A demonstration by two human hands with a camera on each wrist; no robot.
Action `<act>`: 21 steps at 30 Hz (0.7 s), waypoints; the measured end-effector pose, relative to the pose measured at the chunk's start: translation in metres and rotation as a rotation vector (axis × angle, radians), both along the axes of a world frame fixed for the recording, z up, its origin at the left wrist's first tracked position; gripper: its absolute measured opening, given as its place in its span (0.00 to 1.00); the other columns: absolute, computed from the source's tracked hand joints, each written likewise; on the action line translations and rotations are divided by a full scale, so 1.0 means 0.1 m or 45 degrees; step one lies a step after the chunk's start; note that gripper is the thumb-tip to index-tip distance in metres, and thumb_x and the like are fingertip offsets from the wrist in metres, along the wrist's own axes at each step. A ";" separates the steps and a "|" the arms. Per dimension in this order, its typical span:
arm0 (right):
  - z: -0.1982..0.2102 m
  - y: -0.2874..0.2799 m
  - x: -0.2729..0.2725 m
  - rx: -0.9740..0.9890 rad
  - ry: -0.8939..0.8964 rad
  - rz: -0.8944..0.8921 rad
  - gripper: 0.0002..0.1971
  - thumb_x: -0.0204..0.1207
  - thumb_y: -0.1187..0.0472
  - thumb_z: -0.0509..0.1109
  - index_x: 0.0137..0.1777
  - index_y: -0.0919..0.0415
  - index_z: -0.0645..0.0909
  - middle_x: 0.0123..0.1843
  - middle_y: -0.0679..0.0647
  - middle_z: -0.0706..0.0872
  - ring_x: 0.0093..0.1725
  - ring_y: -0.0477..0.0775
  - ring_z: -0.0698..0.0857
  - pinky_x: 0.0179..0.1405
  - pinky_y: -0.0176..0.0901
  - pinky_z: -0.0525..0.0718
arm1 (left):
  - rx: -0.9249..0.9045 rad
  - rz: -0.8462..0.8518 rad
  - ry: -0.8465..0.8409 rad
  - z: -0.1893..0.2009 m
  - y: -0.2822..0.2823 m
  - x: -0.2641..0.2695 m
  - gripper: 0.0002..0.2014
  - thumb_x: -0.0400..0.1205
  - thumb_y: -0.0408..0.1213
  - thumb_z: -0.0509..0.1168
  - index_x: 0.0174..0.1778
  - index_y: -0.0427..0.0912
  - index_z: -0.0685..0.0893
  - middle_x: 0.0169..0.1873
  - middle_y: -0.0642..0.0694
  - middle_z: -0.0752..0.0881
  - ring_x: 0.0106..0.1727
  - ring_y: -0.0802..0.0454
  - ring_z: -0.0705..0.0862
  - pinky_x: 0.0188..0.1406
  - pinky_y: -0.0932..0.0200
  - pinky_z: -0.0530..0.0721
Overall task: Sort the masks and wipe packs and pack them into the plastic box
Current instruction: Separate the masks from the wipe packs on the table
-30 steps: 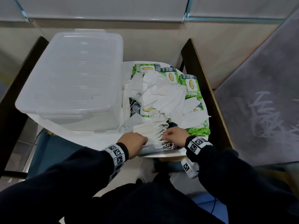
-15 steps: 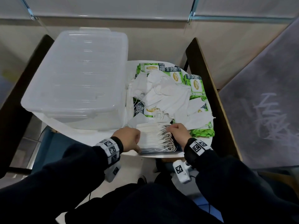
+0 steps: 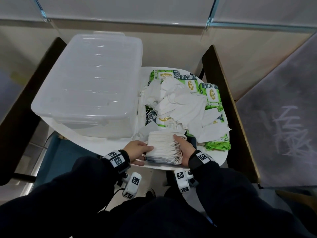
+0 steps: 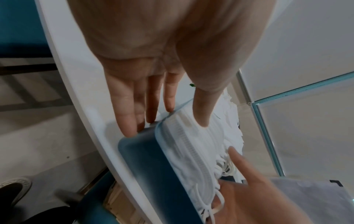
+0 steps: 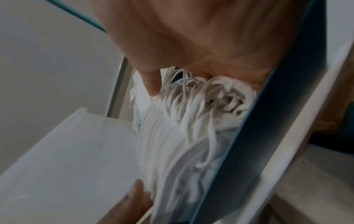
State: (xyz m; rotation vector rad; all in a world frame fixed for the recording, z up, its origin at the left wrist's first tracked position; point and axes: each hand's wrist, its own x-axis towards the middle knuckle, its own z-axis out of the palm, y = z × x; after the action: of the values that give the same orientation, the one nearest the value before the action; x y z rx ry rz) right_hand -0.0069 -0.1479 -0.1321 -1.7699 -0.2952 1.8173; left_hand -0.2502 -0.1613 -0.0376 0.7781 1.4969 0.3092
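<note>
A stack of white masks (image 3: 163, 145) lies on a dark blue tray (image 3: 191, 141) at the near edge of the white table (image 3: 217, 158). My left hand (image 3: 137, 150) grips its left end, thumb on top (image 4: 205, 110), straight fingers (image 4: 126, 115) low at the tray's (image 4: 149, 163) corner. My right hand (image 3: 185, 148) holds the right end, palm against the ear loops (image 5: 201, 106), thumb on the stack (image 5: 162, 144). Loose masks (image 3: 180, 103) lie heaped over green wipe packs (image 3: 212, 95). The clear plastic box (image 3: 89, 86) stands at the left with its lid on.
Another green wipe pack (image 3: 217, 145) lies at the table's right rim beside the stack. Dark wooden chair arms (image 3: 223, 100) flank the table on both sides. A blue seat (image 3: 56, 157) shows below the table's left edge.
Both hands have moved from the near side of the stack to its two ends. The left thumb now lies on top of the stack.
</note>
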 end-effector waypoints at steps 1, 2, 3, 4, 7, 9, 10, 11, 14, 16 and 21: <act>-0.09 0.02 0.03 0.028 0.016 -0.045 0.57 0.38 0.34 0.93 0.72 0.58 0.85 0.66 0.59 0.91 0.65 0.66 0.90 0.72 0.67 0.83 | -0.001 -0.009 -0.002 -0.01 -0.02 0.00 0.20 0.77 0.41 0.81 0.61 0.43 0.82 0.56 0.40 0.89 0.46 0.44 0.88 0.42 0.44 0.94; 0.01 -0.02 0.00 0.050 -0.008 -0.060 0.58 0.38 0.32 0.93 0.72 0.58 0.85 0.65 0.58 0.91 0.65 0.65 0.90 0.73 0.65 0.83 | 0.007 -0.019 0.011 -0.03 -0.03 0.00 0.20 0.76 0.38 0.81 0.61 0.43 0.82 0.54 0.40 0.89 0.46 0.45 0.88 0.44 0.42 0.94; 0.02 -0.03 -0.02 0.061 0.011 -0.076 0.57 0.40 0.32 0.93 0.72 0.57 0.85 0.65 0.58 0.92 0.65 0.64 0.90 0.73 0.64 0.83 | 0.022 -0.026 0.031 -0.06 -0.04 0.00 0.20 0.76 0.35 0.81 0.60 0.43 0.82 0.52 0.41 0.89 0.45 0.45 0.88 0.46 0.41 0.94; 0.08 -0.05 -0.04 0.065 0.020 -0.094 0.55 0.43 0.33 0.93 0.72 0.57 0.84 0.65 0.58 0.92 0.65 0.64 0.90 0.73 0.64 0.83 | 0.032 -0.025 0.044 -0.07 -0.04 0.00 0.19 0.76 0.33 0.81 0.59 0.42 0.82 0.50 0.41 0.89 0.44 0.46 0.88 0.46 0.40 0.94; 0.23 -0.10 -0.05 0.060 0.086 -0.172 0.52 0.45 0.38 0.94 0.71 0.58 0.85 0.64 0.60 0.92 0.63 0.67 0.91 0.70 0.68 0.85 | -0.004 -0.010 -0.010 -0.04 -0.03 -0.03 0.18 0.76 0.37 0.81 0.59 0.42 0.84 0.51 0.41 0.89 0.45 0.44 0.89 0.45 0.38 0.93; 0.32 -0.14 -0.05 0.066 0.085 -0.224 0.52 0.44 0.40 0.95 0.70 0.60 0.85 0.62 0.62 0.92 0.61 0.69 0.92 0.66 0.70 0.86 | -0.020 -0.013 -0.034 0.00 -0.02 -0.02 0.20 0.77 0.47 0.80 0.60 0.42 0.85 0.53 0.40 0.89 0.49 0.41 0.90 0.42 0.40 0.93; 0.33 -0.14 -0.04 0.074 0.084 -0.238 0.52 0.43 0.41 0.95 0.69 0.61 0.86 0.61 0.62 0.93 0.60 0.70 0.92 0.66 0.71 0.87 | -0.007 -0.022 -0.015 0.01 -0.02 0.00 0.20 0.78 0.50 0.78 0.60 0.43 0.86 0.54 0.40 0.89 0.49 0.41 0.91 0.41 0.40 0.93; 0.42 -0.16 -0.07 0.084 0.075 -0.237 0.50 0.44 0.42 0.96 0.68 0.62 0.86 0.60 0.62 0.93 0.60 0.69 0.92 0.66 0.70 0.87 | 0.011 -0.036 0.014 0.02 -0.02 0.01 0.20 0.79 0.51 0.77 0.60 0.43 0.85 0.53 0.40 0.89 0.48 0.41 0.91 0.40 0.40 0.93; 0.61 -0.20 -0.12 0.150 -0.003 -0.198 0.31 0.62 0.52 0.91 0.63 0.65 0.88 0.56 0.61 0.94 0.58 0.64 0.93 0.66 0.63 0.88 | 0.034 -0.076 0.045 0.02 -0.02 0.05 0.18 0.80 0.49 0.76 0.60 0.43 0.84 0.54 0.40 0.89 0.45 0.43 0.90 0.43 0.36 0.94; 0.61 -0.20 -0.12 0.176 -0.059 -0.168 0.26 0.67 0.56 0.89 0.62 0.66 0.89 0.54 0.60 0.95 0.55 0.63 0.93 0.65 0.61 0.89 | 0.023 -0.087 0.032 0.05 -0.01 0.08 0.21 0.80 0.53 0.75 0.60 0.43 0.84 0.55 0.39 0.89 0.46 0.42 0.91 0.42 0.37 0.94; 0.54 -0.15 -0.12 0.223 -0.139 -0.068 0.50 0.31 0.42 0.97 0.58 0.65 0.90 0.50 0.58 0.96 0.52 0.62 0.95 0.63 0.63 0.90 | 0.017 -0.070 0.093 0.11 0.03 0.15 0.30 0.81 0.67 0.67 0.58 0.40 0.85 0.51 0.35 0.91 0.44 0.37 0.92 0.37 0.42 0.93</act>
State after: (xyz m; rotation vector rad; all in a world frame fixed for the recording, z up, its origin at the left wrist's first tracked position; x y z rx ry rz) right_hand -0.0186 -0.1632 -0.0784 -1.7395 -0.4326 1.6093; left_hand -0.2348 -0.1581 -0.0263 0.8474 1.5407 0.2519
